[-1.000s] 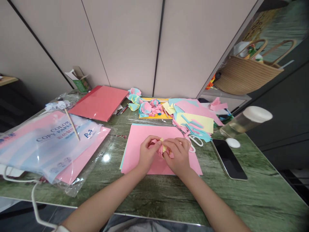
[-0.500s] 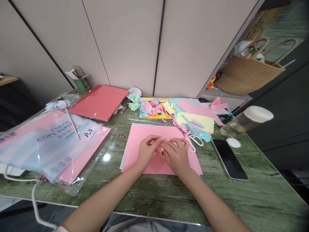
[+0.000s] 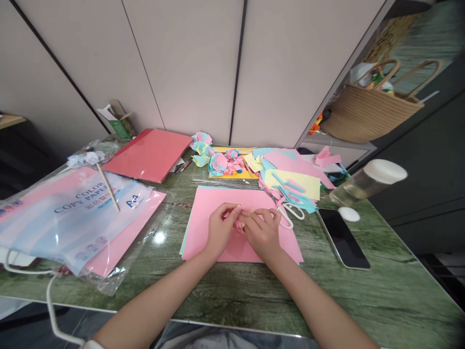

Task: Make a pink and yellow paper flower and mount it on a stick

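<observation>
Both my hands meet over a stack of pink paper (image 3: 207,232). Between their fingertips is a small pink and yellow paper flower (image 3: 239,225), mostly hidden by the fingers. My left hand (image 3: 221,228) pinches it from the left, thumb and forefinger together. From the right, my right hand (image 3: 262,230) bends its fingers over the same piece. White-handled scissors (image 3: 295,211) lie just beyond the right hand, their blades partly covered by paper strips. Finished-looking paper flowers (image 3: 218,164) in pink, blue and yellow sit behind the stack.
Paper scraps (image 3: 298,183) lie at the back right. A phone (image 3: 343,238), a white lid (image 3: 349,214) and a clear bottle (image 3: 366,183) stand or lie at right. On the left are a copy paper bag (image 3: 83,213) and a red folder (image 3: 148,155). Thin wires (image 3: 221,183) lie behind the stack.
The right hand's fingers have shifted slightly on the paper flower. The whole view has moved a little; the other things stay in place.
</observation>
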Tool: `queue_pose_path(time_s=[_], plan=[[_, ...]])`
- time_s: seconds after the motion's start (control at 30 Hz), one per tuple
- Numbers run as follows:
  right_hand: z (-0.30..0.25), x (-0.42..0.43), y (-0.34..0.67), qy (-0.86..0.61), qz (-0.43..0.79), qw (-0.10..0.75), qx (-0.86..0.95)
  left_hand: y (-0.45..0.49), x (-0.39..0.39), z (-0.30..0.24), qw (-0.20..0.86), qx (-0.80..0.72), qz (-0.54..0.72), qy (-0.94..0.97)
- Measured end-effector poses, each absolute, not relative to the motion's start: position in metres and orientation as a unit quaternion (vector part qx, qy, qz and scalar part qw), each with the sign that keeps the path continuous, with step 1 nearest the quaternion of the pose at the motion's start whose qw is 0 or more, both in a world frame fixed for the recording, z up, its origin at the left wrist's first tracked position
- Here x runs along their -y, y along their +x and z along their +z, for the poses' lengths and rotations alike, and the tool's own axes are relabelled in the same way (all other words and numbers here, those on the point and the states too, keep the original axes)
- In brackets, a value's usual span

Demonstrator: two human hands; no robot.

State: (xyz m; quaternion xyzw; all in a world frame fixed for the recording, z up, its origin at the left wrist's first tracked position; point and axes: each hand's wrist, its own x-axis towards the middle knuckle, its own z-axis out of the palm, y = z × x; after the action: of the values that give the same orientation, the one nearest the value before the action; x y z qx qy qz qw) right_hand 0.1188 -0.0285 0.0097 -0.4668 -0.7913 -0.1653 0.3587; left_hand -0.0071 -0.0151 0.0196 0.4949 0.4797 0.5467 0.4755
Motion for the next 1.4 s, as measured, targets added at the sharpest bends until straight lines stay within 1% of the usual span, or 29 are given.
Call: queue_pose_path(time_s=[0.3,0.43,0.5,0.57,0.63,0.73,0.8,0.87,0.93,1.13,1.27,1.4], plan=[[0.006,0.024,0.119,-0.439,-0.186,0.371,0.797,-0.008,0.015,0.022,0.497,-0.470,0.540,0.490],[0.009,0.025,0.118,-0.443,-0.163,0.371,0.800,-0.008,0.014,0.020,0.492,-0.468,0.543,0.494],[0.015,0.028,0.119,-0.454,-0.119,0.371,0.801,-0.009,0.013,0.020,0.471,-0.476,0.546,0.503],[0.023,0.032,0.121,-0.459,-0.042,0.373,0.805,-0.011,0.010,0.023,0.448,-0.483,0.547,0.516],[0.033,0.035,0.125,-0.446,0.035,0.403,0.798,-0.014,0.008,0.027,0.440,-0.482,0.542,0.529],[0.044,0.034,0.131,-0.487,0.111,0.462,0.733,-0.019,0.006,0.033,0.458,-0.461,0.511,0.562],[0.048,0.031,0.133,-0.506,0.158,0.458,0.714,-0.021,0.007,0.036,0.470,-0.437,0.481,0.597],[0.049,0.028,0.133,-0.511,0.208,0.429,0.715,-0.022,0.008,0.037,0.461,-0.420,0.461,0.631],[0.049,0.026,0.133,-0.509,0.236,0.411,0.718,-0.022,0.009,0.036,0.440,-0.408,0.455,0.658],[0.050,0.025,0.135,-0.513,0.235,0.408,0.718,-0.022,0.007,0.031,0.400,-0.396,0.472,0.679],[0.051,0.022,0.140,-0.510,0.295,0.385,0.710,-0.023,0.006,0.032,0.437,-0.413,0.435,0.670],[0.050,0.020,0.142,-0.498,0.373,0.371,0.689,-0.028,0.002,0.036,0.537,-0.388,0.385,0.643]])
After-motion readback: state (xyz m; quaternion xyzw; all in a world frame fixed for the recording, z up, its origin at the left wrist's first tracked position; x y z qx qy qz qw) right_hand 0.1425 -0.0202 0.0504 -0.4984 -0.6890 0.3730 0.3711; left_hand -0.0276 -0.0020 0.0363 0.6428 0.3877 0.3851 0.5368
